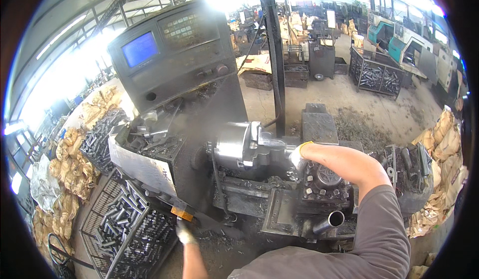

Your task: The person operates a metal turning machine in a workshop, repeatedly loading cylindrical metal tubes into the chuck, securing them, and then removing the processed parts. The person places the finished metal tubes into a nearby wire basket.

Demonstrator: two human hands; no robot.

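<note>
A lathe chuck (233, 145) of bright metal sits in the middle, with its jaws (260, 151) facing right. My right hand (298, 160), in a white glove with a yellow cuff, is curled at the right end of the jaws, above the tool post (327, 178). What its fingers hold is hidden. Low on the left, my gloved left hand (185, 232) is just under an orange block (182, 213) at the machine's front edge. Its fingers are too unclear to read. A short metal tube (329, 222) sticks up at an angle in front of the tool post.
A wire basket (90, 229) of metal pieces stands at lower left. The control panel (172, 44) rises behind the chuck, beside a dark post (273, 54). Brown sacks (72, 156) line the left; more paper sacks (441, 179) stand right. Metal chips cover the machine bed.
</note>
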